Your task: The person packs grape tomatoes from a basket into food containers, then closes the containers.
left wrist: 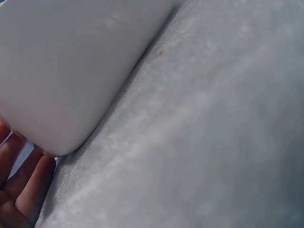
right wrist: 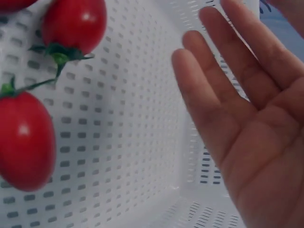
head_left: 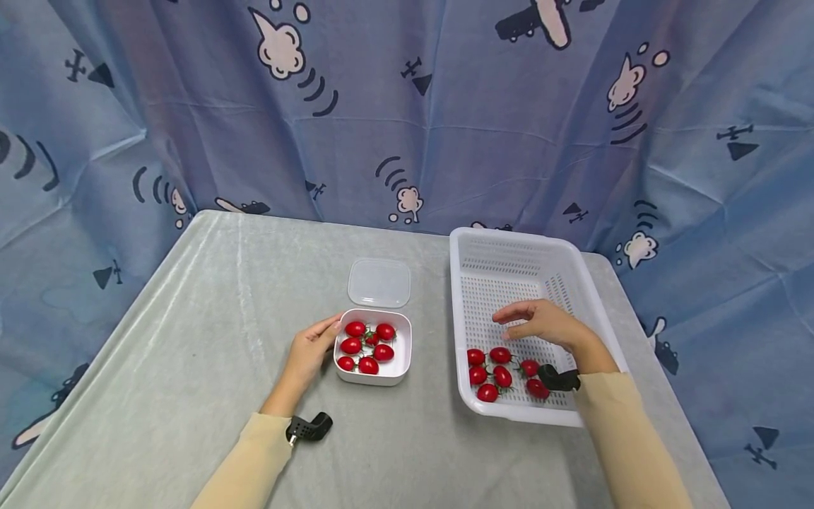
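Note:
My left hand (head_left: 313, 351) touches the left side of a small white box (head_left: 374, 379), its fingertips against the wall near a corner in the left wrist view. Several cherry tomatoes (head_left: 383, 352) with green stems lie inside that box. Over the white perforated basket (head_left: 459, 311) hangs my right hand (head_left: 545, 325), fingers extended and holding nothing. More cherry tomatoes (head_left: 502, 376) lie at the near end of the basket, below and left of this hand. In the right wrist view, the fingers (right wrist: 190, 76) are spread apart, beside two large-looking tomatoes (right wrist: 26, 140).
A translucent lid (head_left: 379, 283) lies flat on the cloth-covered table (head_left: 191, 339) just behind the box. The basket stands near the table's right edge. Behind the table hangs a blue patterned curtain (head_left: 356, 141).

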`<state>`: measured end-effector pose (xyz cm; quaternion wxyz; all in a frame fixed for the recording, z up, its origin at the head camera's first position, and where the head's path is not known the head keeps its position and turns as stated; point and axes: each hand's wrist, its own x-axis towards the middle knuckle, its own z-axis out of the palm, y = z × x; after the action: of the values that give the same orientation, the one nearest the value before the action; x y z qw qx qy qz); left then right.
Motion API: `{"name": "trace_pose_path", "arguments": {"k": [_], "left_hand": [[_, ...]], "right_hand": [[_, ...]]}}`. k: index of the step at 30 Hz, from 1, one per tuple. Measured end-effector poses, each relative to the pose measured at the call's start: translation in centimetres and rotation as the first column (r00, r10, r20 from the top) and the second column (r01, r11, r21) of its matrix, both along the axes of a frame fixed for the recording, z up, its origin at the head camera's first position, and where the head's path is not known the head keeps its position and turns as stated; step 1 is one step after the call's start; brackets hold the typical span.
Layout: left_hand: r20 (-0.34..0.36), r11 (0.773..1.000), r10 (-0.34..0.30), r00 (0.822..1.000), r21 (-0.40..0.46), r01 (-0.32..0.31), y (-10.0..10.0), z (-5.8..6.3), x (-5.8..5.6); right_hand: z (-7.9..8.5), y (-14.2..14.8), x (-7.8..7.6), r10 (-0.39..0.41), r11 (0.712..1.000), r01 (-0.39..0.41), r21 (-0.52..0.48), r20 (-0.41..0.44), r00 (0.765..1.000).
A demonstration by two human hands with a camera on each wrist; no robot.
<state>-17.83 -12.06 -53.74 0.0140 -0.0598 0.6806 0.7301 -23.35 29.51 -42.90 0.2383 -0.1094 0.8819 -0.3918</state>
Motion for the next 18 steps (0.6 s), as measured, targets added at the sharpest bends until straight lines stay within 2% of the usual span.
{"name": "trace_pose_path", "arguments": {"k": [5, 13, 18], "left_hand": [[0.005, 1.000, -0.002, 1.000, -0.003, 0.002, 0.0, 0.0, 0.0], [0.008, 1.000, -0.007, 1.000, 0.010, 0.007, 0.0, -0.1, -0.1], [0.000, 1.000, -0.001, 1.000, 0.009, 0.001, -0.1, -0.1, 0.0]], "right_hand": [[-0.3, 0.3, -0.2, 0.006, 1.000, -0.006, 0.003, 0.080, 0.997], [-1.0, 0.1, -0.5, 0.065, 0.995, -0.077, 0.061, 0.189, 0.980], [-1.4, -0.1, -0.6, 0.096, 0.990, -0.116, 0.083, 0.215, 0.972]]}}
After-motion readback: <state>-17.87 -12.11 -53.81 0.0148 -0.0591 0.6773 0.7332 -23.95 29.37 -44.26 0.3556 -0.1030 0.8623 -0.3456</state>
